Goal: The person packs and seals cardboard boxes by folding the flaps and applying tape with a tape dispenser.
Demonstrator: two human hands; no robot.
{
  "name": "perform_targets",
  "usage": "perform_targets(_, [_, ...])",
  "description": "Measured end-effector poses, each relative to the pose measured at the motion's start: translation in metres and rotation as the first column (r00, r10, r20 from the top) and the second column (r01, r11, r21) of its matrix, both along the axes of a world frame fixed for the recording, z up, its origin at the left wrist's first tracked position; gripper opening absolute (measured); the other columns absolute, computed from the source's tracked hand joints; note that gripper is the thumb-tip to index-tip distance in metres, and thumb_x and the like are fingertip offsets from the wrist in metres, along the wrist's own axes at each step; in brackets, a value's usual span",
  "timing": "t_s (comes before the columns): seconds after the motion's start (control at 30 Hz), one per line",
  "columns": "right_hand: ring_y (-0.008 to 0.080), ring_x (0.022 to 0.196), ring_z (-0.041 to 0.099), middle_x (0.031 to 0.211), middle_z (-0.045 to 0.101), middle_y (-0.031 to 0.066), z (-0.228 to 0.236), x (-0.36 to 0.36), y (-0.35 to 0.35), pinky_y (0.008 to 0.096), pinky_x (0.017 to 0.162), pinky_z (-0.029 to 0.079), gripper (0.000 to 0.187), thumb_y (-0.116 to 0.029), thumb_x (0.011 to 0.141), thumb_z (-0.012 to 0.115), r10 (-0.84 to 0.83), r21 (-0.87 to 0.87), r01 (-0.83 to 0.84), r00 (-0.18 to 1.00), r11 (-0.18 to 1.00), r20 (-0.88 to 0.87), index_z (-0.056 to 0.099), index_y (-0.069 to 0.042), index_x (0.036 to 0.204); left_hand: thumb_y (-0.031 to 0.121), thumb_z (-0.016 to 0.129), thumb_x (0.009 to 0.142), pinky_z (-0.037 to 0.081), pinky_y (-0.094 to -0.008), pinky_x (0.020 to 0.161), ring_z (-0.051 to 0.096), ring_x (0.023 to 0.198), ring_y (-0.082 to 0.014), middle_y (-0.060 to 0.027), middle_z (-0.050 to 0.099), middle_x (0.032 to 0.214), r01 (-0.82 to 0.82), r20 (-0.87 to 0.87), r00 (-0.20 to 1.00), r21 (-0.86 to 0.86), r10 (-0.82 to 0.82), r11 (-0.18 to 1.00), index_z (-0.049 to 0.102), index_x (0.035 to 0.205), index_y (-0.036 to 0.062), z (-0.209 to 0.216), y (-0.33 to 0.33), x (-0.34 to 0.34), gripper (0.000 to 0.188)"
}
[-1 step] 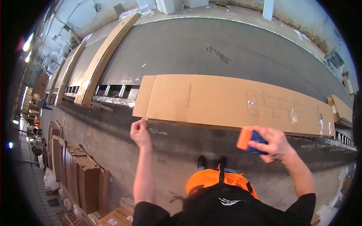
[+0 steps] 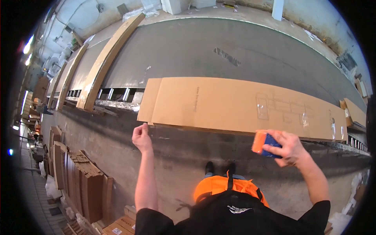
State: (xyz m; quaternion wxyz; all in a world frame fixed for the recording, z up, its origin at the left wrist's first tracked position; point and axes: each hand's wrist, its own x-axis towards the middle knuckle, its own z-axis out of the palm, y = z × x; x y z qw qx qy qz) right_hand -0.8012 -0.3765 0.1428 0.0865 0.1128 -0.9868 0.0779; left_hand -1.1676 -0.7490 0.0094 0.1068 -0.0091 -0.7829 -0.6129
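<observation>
A long flat cardboard box lies along the near edge of the conveyor, with strips of clear tape near its right end. At its near left corner is my left hand, fingers closed in a pinch; whatever lies between the fingertips is too small to make out. My right hand grips a blocky orange-and-blue handheld tool, its orange end pointing left. That tool is just off the box's near long edge, right of the middle, and its exact kind is unclear.
The grey conveyor belt runs behind the box. Narrow cartons lie across it at the left, and another carton at the right end. Stacked flat cartons stand on the floor at lower left. Metal rollers show beside the belt.
My right hand and the orange-and-blue tool have shifted slightly right. My left hand has moved a little left, still pinched near the box corner. The box stays in place.
</observation>
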Motion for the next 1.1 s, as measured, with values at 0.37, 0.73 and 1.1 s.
perform_targets(0.37, [0.0267, 0.089, 0.061, 0.135, 0.053, 0.0128, -0.022, -0.028, -0.012, 0.0390, 0.075, 0.054, 0.068, -0.018, 0.048, 0.080, -0.135, 0.125, 0.105, 0.957, 0.987, 0.257, 0.068, -0.026, 0.114, 0.032, 0.075, 0.087, 0.050, -0.0311, 0.065, 0.060, 0.070, -0.0177, -0.0006, 0.066, 0.079, -0.079, -0.159, 0.987, -0.476, 0.002, 0.876, 0.074, 0.090, 0.0106, -0.052, 0.008, -0.042, 0.022])
perform_targets(0.73, [0.0263, 0.089, 0.061, 0.137, 0.050, 0.0137, -0.038, -0.059, -0.024, 0.0382, 0.075, 0.055, 0.062, -0.024, 0.052, 0.079, -0.223, 0.235, 0.135, 0.888, 0.962, 0.403, 0.070, -0.026, 0.114, 0.029, 0.080, 0.079, 0.049, -0.0389, 0.082, 0.058, 0.086, -0.0246, -0.0027, 0.070, 0.095, -0.209, -0.377, 0.914, -0.754, -0.150, 0.622, 0.077, 0.095, 0.0186, -0.046, 0.014, -0.039, 0.019])
perform_targets(1.1, [0.0281, 0.090, 0.063, 0.136, 0.051, 0.0147, -0.042, -0.080, -0.024, 0.0380, 0.067, 0.054, 0.062, -0.024, 0.048, 0.077, -0.166, 0.201, 0.083, 0.879, 0.976, 0.446, 0.072, -0.027, 0.109, 0.019, 0.032, 0.107, 0.038, -0.0369, 0.109, 0.047, 0.130, -0.0256, -0.0141, 0.039, 0.151, -0.205, -0.034, 0.972, 0.358, 0.232, 0.911, 0.031, 0.151, 0.0004, -0.096, 0.054, -0.073, 0.048])
